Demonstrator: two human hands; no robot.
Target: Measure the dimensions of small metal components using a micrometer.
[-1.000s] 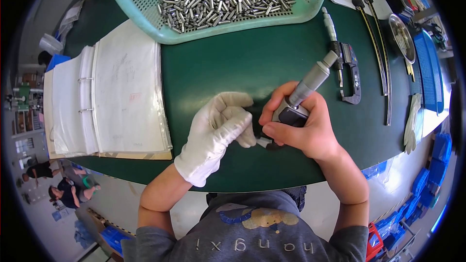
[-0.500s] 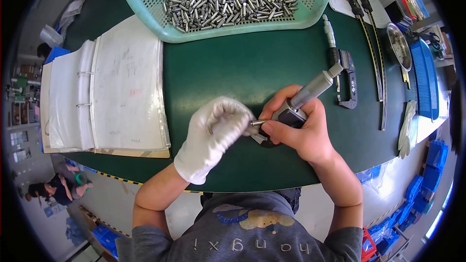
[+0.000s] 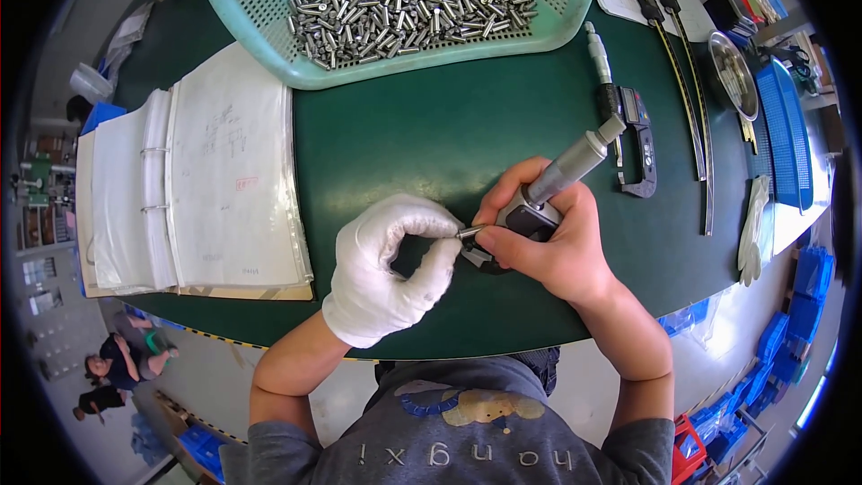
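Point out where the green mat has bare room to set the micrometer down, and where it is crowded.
The widest bare patch of green mat lies between the basket of pins, the open binder and the hands. A narrower strip runs right of the right hand, below the second micrometer. The far right is crowded with calipers.

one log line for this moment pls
left hand: gloved, pinches metal pin | right hand: bare, grips micrometer | pin at micrometer | green mat

Small red rectangular label [image 3: 245,183] on the clear sleeve of the open binder page [image 3: 233,171], left of centre — dark oblong screen on the black micrometer [image 3: 636,139] lying right.
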